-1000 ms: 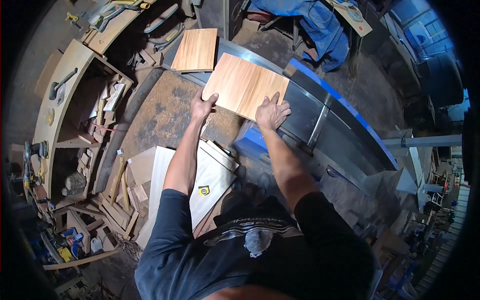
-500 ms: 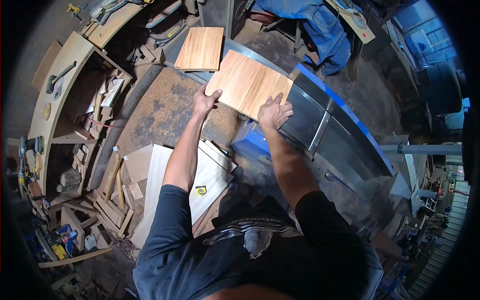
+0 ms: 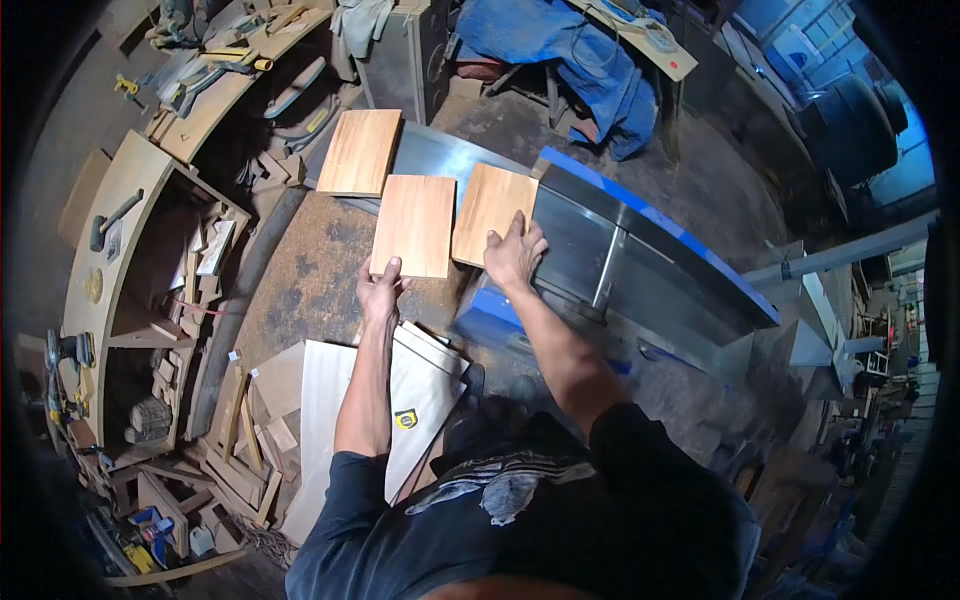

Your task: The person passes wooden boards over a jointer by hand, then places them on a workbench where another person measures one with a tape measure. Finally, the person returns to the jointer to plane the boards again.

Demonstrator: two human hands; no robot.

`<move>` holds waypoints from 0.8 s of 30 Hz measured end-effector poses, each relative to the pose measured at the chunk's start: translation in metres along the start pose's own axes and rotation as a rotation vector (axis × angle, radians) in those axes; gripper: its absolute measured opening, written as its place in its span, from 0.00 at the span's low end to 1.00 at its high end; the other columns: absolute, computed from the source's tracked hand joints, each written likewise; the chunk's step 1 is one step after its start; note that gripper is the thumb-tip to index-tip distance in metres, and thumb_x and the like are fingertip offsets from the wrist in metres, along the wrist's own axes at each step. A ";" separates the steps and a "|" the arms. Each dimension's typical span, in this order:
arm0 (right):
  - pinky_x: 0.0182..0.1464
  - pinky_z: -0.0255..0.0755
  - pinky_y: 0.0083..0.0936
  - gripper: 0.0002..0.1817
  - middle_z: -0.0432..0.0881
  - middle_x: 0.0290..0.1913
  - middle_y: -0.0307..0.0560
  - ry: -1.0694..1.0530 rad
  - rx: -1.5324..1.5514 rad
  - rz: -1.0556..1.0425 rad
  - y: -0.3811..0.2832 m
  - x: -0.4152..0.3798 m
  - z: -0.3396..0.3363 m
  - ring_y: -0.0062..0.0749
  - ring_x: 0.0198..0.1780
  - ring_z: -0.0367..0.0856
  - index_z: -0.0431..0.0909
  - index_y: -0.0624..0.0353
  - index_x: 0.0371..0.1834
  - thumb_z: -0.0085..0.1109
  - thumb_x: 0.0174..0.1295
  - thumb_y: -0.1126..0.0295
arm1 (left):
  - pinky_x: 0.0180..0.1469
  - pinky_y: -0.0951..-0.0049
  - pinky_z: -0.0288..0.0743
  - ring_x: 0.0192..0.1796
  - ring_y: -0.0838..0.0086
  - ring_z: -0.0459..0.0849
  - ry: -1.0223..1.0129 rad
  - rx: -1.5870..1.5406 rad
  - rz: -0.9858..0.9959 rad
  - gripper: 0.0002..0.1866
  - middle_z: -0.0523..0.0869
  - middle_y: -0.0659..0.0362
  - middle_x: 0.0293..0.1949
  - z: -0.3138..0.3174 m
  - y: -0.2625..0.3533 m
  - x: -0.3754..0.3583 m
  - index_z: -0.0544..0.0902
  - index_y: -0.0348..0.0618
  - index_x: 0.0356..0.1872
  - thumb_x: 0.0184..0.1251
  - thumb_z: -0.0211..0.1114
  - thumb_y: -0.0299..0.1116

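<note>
My left hand point(image 3: 380, 290) grips the near edge of a light wooden board point(image 3: 413, 225), thumb on top and the other fingers mostly hidden beneath. My right hand point(image 3: 515, 255) lies on top of a second wooden board point(image 3: 492, 205), its fingers spread over the right part of the face. A narrow gap separates these two boards. Farther off to the left, a third wooden board point(image 3: 360, 152) rests at the end of the metal machine table point(image 3: 455, 150), touched by neither hand.
A blue-edged fence point(image 3: 650, 220) runs along the machine's far side. Below my left arm, a yellow tape measure point(image 3: 405, 419) lies on pale sheets point(image 3: 325, 400). On the left, a workbench point(image 3: 120, 230) carries a hammer point(image 3: 112, 220), with wood offcuts on its shelves.
The two boards lay edge to edge before and are now apart. My left hand has drawn its board left and toward me. The camera view has also shifted.
</note>
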State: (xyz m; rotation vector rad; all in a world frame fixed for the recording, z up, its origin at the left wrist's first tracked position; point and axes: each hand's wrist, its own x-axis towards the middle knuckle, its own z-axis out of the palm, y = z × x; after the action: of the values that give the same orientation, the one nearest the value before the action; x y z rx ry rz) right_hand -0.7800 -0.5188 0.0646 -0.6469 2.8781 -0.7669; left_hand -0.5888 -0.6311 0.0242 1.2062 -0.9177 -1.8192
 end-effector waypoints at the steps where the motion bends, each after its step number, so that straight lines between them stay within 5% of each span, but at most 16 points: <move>1: 0.71 0.57 0.52 0.37 0.60 0.72 0.64 0.048 0.028 -0.121 0.001 -0.015 -0.008 0.60 0.69 0.59 0.63 0.60 0.76 0.62 0.65 0.59 | 0.33 0.75 0.86 0.38 0.72 0.86 0.063 -0.059 -0.030 0.31 0.85 0.54 0.48 -0.003 -0.004 -0.016 0.71 0.39 0.67 0.65 0.75 0.28; 5: 0.71 0.59 0.52 0.38 0.67 0.68 0.65 -0.058 0.236 -0.706 -0.021 -0.068 -0.089 0.65 0.67 0.63 0.66 0.67 0.71 0.66 0.55 0.71 | 0.38 0.72 0.86 0.40 0.72 0.86 -0.002 -0.090 0.041 0.31 0.84 0.56 0.47 -0.026 -0.009 -0.075 0.71 0.39 0.66 0.65 0.75 0.28; 8: 0.72 0.58 0.56 0.40 0.68 0.69 0.61 -0.108 0.099 -1.102 -0.022 -0.093 -0.152 0.59 0.68 0.64 0.68 0.61 0.72 0.69 0.53 0.66 | 0.43 0.70 0.86 0.46 0.71 0.86 0.038 0.213 0.128 0.31 0.85 0.54 0.48 -0.035 0.020 -0.152 0.70 0.34 0.68 0.65 0.73 0.26; 9: 0.72 0.58 0.56 0.40 0.68 0.69 0.61 -0.101 0.094 -1.090 -0.020 -0.097 -0.172 0.59 0.68 0.64 0.68 0.61 0.72 0.69 0.53 0.66 | 0.45 0.69 0.85 0.48 0.70 0.86 0.015 0.318 0.151 0.31 0.85 0.53 0.50 -0.042 0.028 -0.174 0.70 0.33 0.68 0.65 0.73 0.25; 11: 0.73 0.58 0.54 0.39 0.71 0.67 0.57 0.053 -0.157 -1.388 -0.010 -0.103 -0.203 0.53 0.67 0.69 0.68 0.57 0.73 0.68 0.55 0.63 | 0.54 0.65 0.82 0.54 0.68 0.84 -0.175 0.356 0.194 0.34 0.83 0.50 0.55 -0.050 0.042 -0.212 0.68 0.35 0.70 0.65 0.72 0.26; 14: 0.73 0.60 0.53 0.34 0.76 0.63 0.51 -0.109 -0.312 -1.388 0.017 -0.100 -0.237 0.47 0.66 0.73 0.71 0.55 0.70 0.67 0.58 0.60 | 0.52 0.69 0.83 0.51 0.69 0.85 -0.402 0.506 0.355 0.29 0.85 0.52 0.53 -0.031 0.063 -0.257 0.77 0.38 0.64 0.61 0.76 0.25; 16: 0.69 0.66 0.49 0.29 0.81 0.57 0.49 -0.536 -0.362 -1.235 0.041 -0.094 -0.276 0.44 0.63 0.78 0.74 0.57 0.64 0.67 0.61 0.58 | 0.50 0.70 0.83 0.50 0.70 0.86 -0.563 0.683 0.510 0.28 0.86 0.53 0.51 0.000 0.071 -0.271 0.80 0.40 0.61 0.59 0.78 0.25; 18: 0.61 0.73 0.46 0.26 0.83 0.52 0.52 -0.708 -0.299 -1.110 0.084 -0.078 -0.298 0.46 0.58 0.81 0.76 0.58 0.58 0.67 0.62 0.56 | 0.49 0.70 0.84 0.46 0.71 0.86 -0.626 0.759 0.561 0.27 0.86 0.53 0.49 0.030 0.056 -0.269 0.81 0.38 0.60 0.59 0.79 0.26; 20: 0.55 0.76 0.45 0.25 0.84 0.49 0.54 -0.516 -0.053 -1.146 0.150 -0.065 -0.321 0.50 0.53 0.83 0.77 0.60 0.55 0.68 0.61 0.54 | 0.55 0.66 0.82 0.54 0.65 0.87 -0.532 0.574 0.501 0.28 0.87 0.47 0.53 0.069 0.034 -0.258 0.77 0.37 0.65 0.65 0.75 0.29; 22: 0.52 0.77 0.46 0.24 0.84 0.47 0.55 -0.276 -0.064 -1.159 0.215 -0.039 -0.350 0.54 0.51 0.83 0.78 0.62 0.53 0.68 0.62 0.55 | 0.61 0.64 0.78 0.60 0.54 0.85 -0.454 0.711 0.688 0.23 0.84 0.44 0.60 0.107 0.022 -0.227 0.77 0.38 0.66 0.72 0.66 0.29; 24: 0.50 0.76 0.46 0.21 0.83 0.45 0.59 -0.268 -0.158 -0.860 0.263 -0.009 -0.386 0.58 0.48 0.82 0.77 0.63 0.51 0.66 0.64 0.58 | 0.66 0.59 0.75 0.62 0.45 0.82 -0.384 0.959 0.804 0.21 0.82 0.41 0.61 0.129 0.002 -0.179 0.78 0.40 0.65 0.74 0.63 0.32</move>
State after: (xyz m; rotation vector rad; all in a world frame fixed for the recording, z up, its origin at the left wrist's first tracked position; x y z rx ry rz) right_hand -0.9460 -0.1333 0.2699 -1.8888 2.3585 -0.4454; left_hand -0.6616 -0.4550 0.1357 0.7508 -2.2555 -0.9268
